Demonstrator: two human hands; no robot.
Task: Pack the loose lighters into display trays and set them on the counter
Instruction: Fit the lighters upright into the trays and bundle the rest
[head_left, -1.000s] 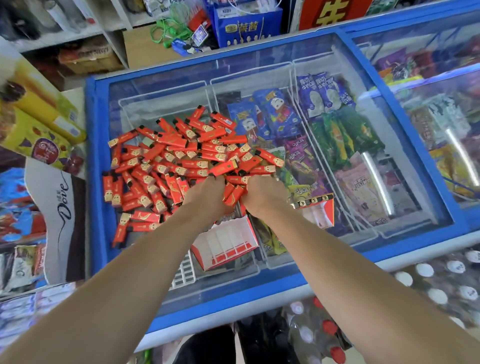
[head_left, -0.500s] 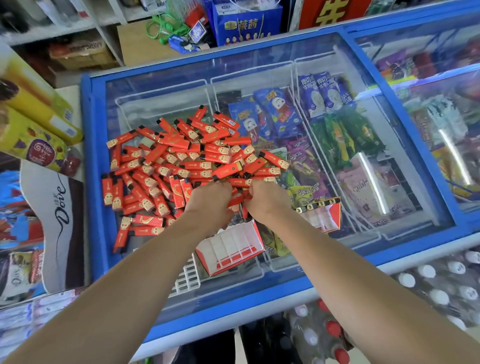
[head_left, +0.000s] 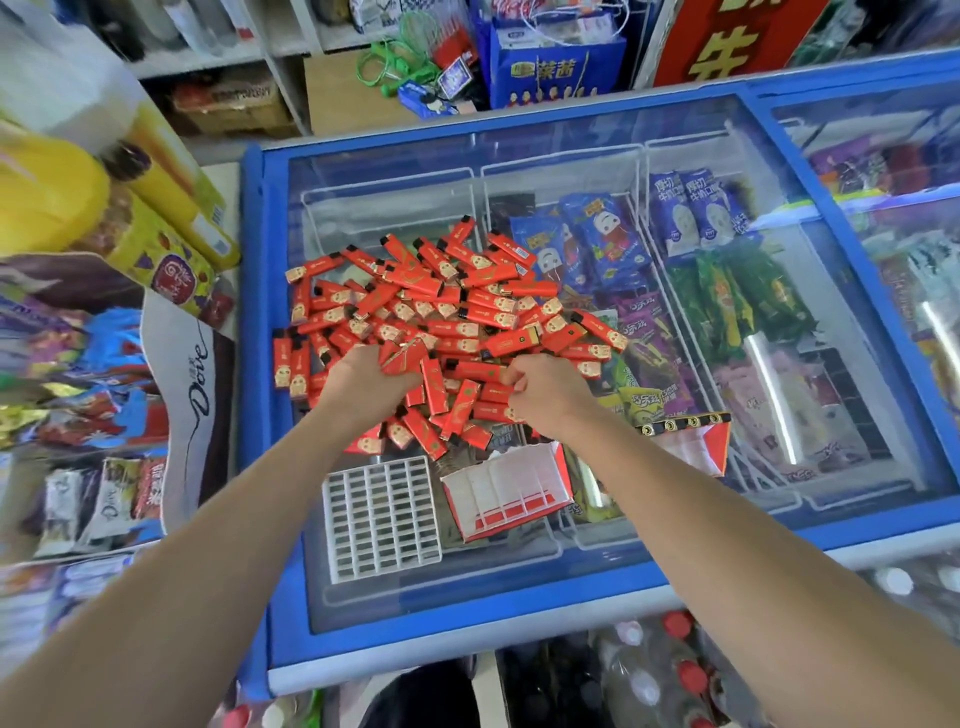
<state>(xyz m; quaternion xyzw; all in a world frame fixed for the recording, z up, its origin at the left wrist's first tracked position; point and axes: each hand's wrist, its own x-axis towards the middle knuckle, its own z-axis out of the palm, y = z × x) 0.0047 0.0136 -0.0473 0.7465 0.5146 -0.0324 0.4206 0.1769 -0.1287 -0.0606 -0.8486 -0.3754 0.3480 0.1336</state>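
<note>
The lighters (head_left: 441, 306) lie in a loose red heap on the smooth glass lid (head_left: 571, 561) of a freezer, so a careless sweep could send some sliding off the left edge or toward the near rim. A handful grabbed at mixed angles would also likely jam against the narrow cells of the white grid tray (head_left: 382, 517), which sits on the glass just near of the heap.

Both hands are at the near edge of the heap. The left hand (head_left: 363, 384) has its fingers curled round several lighters. The right hand (head_left: 545, 392) pinches lighters at its fingertips, just right of the left. Two red cartons (head_left: 506, 493) lie near and right of the hands, both looking empty.
</note>
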